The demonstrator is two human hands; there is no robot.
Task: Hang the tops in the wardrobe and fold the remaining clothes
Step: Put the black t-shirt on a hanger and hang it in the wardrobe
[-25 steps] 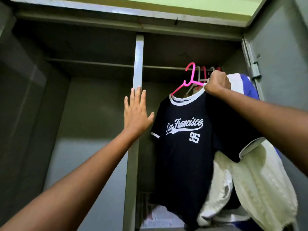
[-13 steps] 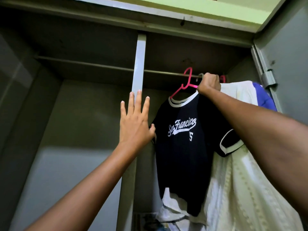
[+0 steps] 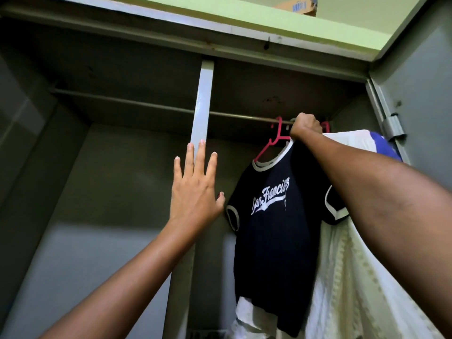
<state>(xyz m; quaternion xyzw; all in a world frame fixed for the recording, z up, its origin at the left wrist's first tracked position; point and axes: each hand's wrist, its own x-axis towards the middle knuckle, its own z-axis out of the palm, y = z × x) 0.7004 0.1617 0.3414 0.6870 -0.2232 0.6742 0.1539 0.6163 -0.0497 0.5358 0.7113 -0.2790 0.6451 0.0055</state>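
Observation:
A navy T-shirt (image 3: pixel 271 231) with white trim and "San Francisco" lettering hangs on a pink hanger (image 3: pixel 271 140). The hanger's hook is at the metal rail (image 3: pixel 146 106) inside the grey wardrobe. My right hand (image 3: pixel 305 128) is curled up at the rail, gripping the top of the hanger beside the shirt's collar. My left hand (image 3: pixel 195 187) lies flat with straight fingers against the wardrobe's centre post (image 3: pixel 204 104). Behind the navy shirt hang a cream garment (image 3: pixel 362 289) and a white and blue one (image 3: pixel 381 143).
The left half of the rail carries no clothes. The open wardrobe door (image 3: pixel 420 94) with its hinge (image 3: pixel 393 128) stands at the right. A cardboard box (image 3: pixel 298 4) sits on top of the wardrobe. Some white cloth (image 3: pixel 247 316) lies low behind the navy shirt.
My right hand rose with the hanger to the rail, and the navy shirt went up with it. My left hand stayed flat on the centre post.

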